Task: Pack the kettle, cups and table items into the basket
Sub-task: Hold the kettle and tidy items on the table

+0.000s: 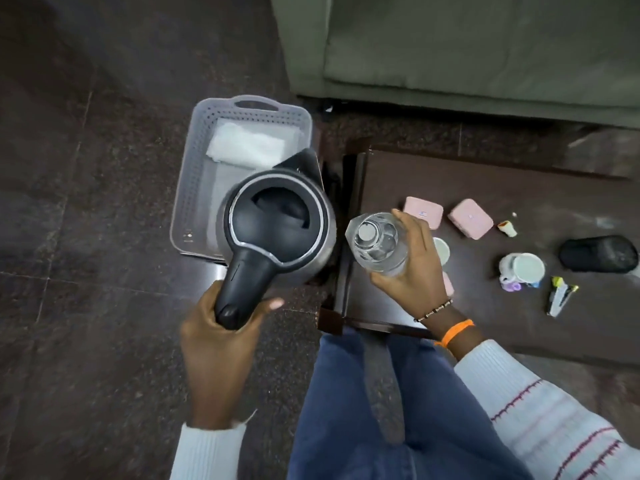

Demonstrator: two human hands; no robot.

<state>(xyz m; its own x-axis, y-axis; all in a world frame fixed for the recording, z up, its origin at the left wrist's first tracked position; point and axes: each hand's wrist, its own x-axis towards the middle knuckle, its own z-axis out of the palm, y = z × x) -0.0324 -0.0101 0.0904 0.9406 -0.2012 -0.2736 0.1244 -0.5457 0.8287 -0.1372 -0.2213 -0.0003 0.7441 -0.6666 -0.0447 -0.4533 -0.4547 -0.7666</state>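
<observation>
My left hand (221, 344) grips the black handle of a steel kettle (277, 223) with a black lid, held over the near right corner of the grey perforated basket (194, 174) on the floor. A folded white cloth (249, 143) lies in the basket. My right hand (412, 268) holds a clear glass (377, 244) above the left edge of the dark wooden table (485, 188). On the table are two pink cases (424, 211) (470, 218), a white cup (523, 268), another pale cup (441, 251) partly hidden behind my right hand, and a black pouch (599, 253).
A stapler (559, 297) and a small white object (507, 228) lie on the table's right part. A green sofa (467, 46) stands behind the table. Dark tiled floor (86, 237) surrounds the basket. My jeans-clad legs (374, 410) are at the table's near edge.
</observation>
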